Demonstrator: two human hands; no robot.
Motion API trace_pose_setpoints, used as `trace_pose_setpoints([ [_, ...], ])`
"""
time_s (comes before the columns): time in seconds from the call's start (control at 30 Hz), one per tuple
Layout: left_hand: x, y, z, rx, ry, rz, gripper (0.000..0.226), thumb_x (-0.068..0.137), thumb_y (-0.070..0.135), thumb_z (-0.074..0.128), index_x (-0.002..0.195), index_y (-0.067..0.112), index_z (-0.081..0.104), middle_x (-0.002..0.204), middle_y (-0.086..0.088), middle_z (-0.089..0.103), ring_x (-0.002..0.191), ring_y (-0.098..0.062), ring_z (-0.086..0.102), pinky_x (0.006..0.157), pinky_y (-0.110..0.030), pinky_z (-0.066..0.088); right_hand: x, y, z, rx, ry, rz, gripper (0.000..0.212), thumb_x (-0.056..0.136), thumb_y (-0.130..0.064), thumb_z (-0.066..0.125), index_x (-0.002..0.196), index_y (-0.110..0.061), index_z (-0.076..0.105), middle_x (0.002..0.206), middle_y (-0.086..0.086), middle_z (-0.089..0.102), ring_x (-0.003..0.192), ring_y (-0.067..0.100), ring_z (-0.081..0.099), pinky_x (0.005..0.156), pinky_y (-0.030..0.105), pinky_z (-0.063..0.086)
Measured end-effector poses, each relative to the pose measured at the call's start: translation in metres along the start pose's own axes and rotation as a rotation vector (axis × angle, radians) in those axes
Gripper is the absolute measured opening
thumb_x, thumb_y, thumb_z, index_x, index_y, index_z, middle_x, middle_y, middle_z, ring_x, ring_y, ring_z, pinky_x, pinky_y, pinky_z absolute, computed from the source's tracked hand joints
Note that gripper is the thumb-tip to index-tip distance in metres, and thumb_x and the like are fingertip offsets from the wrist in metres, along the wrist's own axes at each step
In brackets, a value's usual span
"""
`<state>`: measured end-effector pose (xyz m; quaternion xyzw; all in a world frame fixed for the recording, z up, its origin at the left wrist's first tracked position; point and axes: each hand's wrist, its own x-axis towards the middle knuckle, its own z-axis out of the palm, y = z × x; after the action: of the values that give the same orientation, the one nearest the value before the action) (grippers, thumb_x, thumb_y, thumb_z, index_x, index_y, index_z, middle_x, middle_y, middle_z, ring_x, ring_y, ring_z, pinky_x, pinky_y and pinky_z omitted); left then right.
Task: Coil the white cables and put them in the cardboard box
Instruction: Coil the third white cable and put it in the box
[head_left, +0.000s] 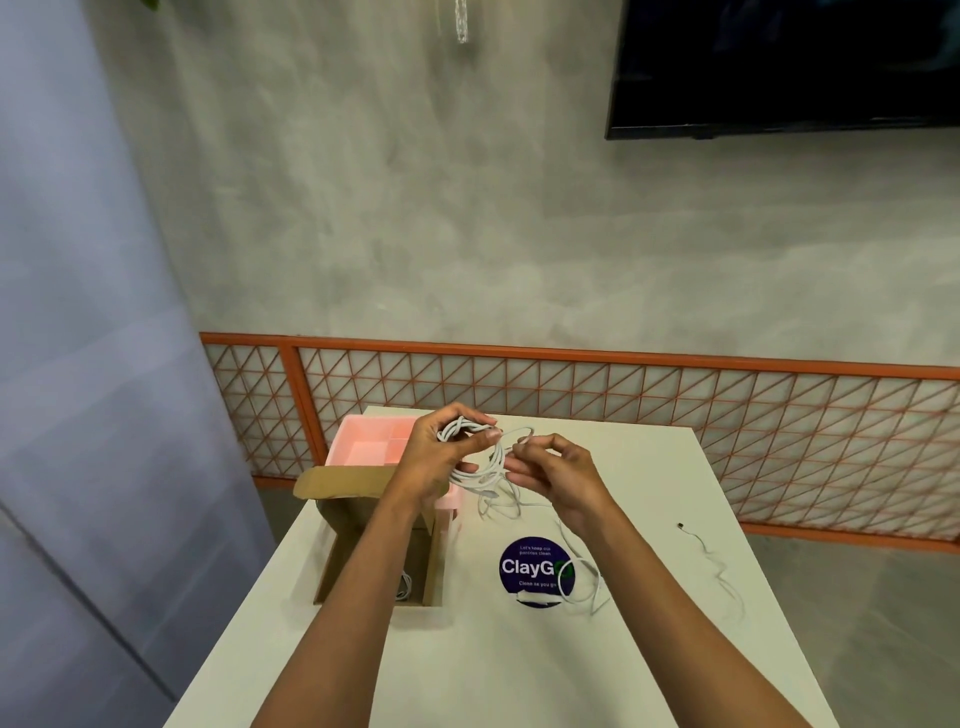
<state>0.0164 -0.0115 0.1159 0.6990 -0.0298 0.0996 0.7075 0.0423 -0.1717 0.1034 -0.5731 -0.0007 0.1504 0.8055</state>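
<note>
Forearms: both reach up from the bottom edge and meet over the far half of the counter (467, 670).
Sticker: a round dark "ClayGo" sticker (522, 569) sits near the middle of the white counter.
Tail: a loose tail (586, 582) of white cable loops over the sticker's right edge and runs up under the right wrist. It appears to be the uncoiled end of the cable being worked.
Box: the cardboard box (340, 483) stands open at the counter's left edge, partly under the left forearm. A stored cable (404, 584) lies in its bottom. The box is probably kept this close so a finished coil has only a short way to go.
Spare: a thin pale cable (719, 569) with a dark plug lies well apart to the right, untouched.
Left hand: the left hand (441, 457) has its fingers and thumb curled round the top of the coil (475, 470), likely clamping the loops so they cannot spring apart.
Right hand: the right hand (558, 475), just beside it, pinches a strand leading into the coil, seemingly to feed the next loop.
Coil position: it hangs between the hands, above the counter and just right of the box, not yet inside.
Tray: a pink foam tray (363, 441) sits against the box's far side.
Beyond: an orange lattice railing (623, 395), a grey wall and a dark screen (779, 67).
</note>
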Motion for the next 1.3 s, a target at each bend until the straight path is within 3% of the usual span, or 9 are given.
trace_pose_setpoints([
  [0.23,0.003,-0.002,0.001,0.011,-0.009,-0.029,0.013,0.077,0.004,0.073,0.085,0.012,0.066,0.086,-0.001,0.070,0.077,-0.013,0.066,0.058,-0.028,0.052,0.001,0.000,0.005,0.061,-0.127,0.133,0.003,0.090,-0.001,0.058,0.089,-0.004,0.059,0.079,0.011,0.073,0.069,0.017,0.072,0.060,0.026,0.058],
  [0.43,0.005,-0.002,0.002,0.012,0.017,-0.006,0.012,0.078,-0.001,0.071,0.085,0.007,0.064,0.082,-0.006,0.067,0.066,-0.007,0.065,0.052,-0.023,0.053,-0.002,-0.004,0.008,-0.067,-0.282,0.178,0.022,0.098,-0.010,0.042,0.095,-0.015,0.064,0.094,0.001,0.069,0.086,0.011,0.063,0.079,0.026,0.044],
  [0.57,0.009,-0.003,-0.001,0.083,0.018,-0.001,0.012,0.079,0.004,0.072,0.085,0.011,0.065,0.082,-0.004,0.067,0.068,-0.010,0.064,0.052,-0.024,0.052,-0.009,-0.010,0.011,-0.057,-0.376,0.209,0.022,0.097,-0.030,0.049,0.096,-0.018,0.067,0.088,-0.004,0.071,0.087,0.010,0.062,0.083,0.031,0.040],
  [0.67,0.010,-0.004,0.001,0.092,0.010,-0.003,0.011,0.079,0.004,0.072,0.086,0.009,0.065,0.086,-0.006,0.066,0.072,-0.014,0.063,0.053,-0.025,0.053,-0.009,-0.011,0.017,-0.161,-0.331,0.117,0.004,0.090,-0.012,0.061,0.093,-0.011,0.065,0.082,0.000,0.068,0.074,0.007,0.065,0.075,0.024,0.048],
  [0.77,0.011,-0.006,0.002,0.111,0.060,0.005,0.011,0.079,0.006,0.073,0.084,0.012,0.064,0.082,-0.005,0.065,0.071,-0.014,0.062,0.052,-0.024,0.052,-0.006,-0.015,0.017,-0.293,-0.166,0.031,0.012,0.083,0.005,0.066,0.094,0.000,0.064,0.084,0.010,0.068,0.072,0.016,0.068,0.071,0.022,0.058],
  [0.87,0.012,-0.007,0.001,0.128,0.098,0.018,0.011,0.079,0.008,0.074,0.084,0.012,0.064,0.081,-0.003,0.065,0.073,-0.014,0.060,0.052,-0.023,0.051,-0.005,-0.020,0.019,-0.634,-0.010,-0.087,0.022,0.081,-0.004,0.071,0.101,0.006,0.068,0.086,0.018,0.072,0.074,0.025,0.070,0.071,0.026,0.059],
  [1.0,0.011,-0.008,0.004,0.176,0.139,0.029,0.013,0.081,0.007,0.072,0.091,0.007,0.063,0.084,-0.003,0.065,0.075,-0.014,0.060,0.051,-0.020,0.053,-0.011,-0.029,0.030,-1.096,0.079,-0.265,0.011,0.085,-0.021,0.069,0.088,-0.012,0.075,0.083,0.007,0.073,0.079,0.021,0.069,0.075,0.033,0.056],
  [1.13,0.012,-0.013,-0.002,0.251,0.219,0.052,0.013,0.082,0.012,0.072,0.091,0.008,0.063,0.088,-0.005,0.065,0.079,-0.017,0.060,0.053,-0.026,0.054,-0.023,-0.047,0.029,-1.093,-0.042,-0.238,0.010,0.087,-0.013,0.065,0.092,-0.009,0.072,0.082,0.005,0.072,0.070,0.011,0.062,0.056,0.018,0.043],
  [1.3,0.009,-0.022,-0.003,0.438,0.237,0.138,0.016,0.083,0.018,0.070,0.092,0.009,0.059,0.091,-0.003,0.068,0.085,-0.014,0.065,0.064,-0.028,0.055,-0.033,-0.053,0.025,-1.015,-0.154,-0.262,0.007,0.086,-0.008,0.064,0.088,-0.008,0.072,0.071,0.000,0.069,0.059,0.003,0.061,0.057,0.012,0.043],
])
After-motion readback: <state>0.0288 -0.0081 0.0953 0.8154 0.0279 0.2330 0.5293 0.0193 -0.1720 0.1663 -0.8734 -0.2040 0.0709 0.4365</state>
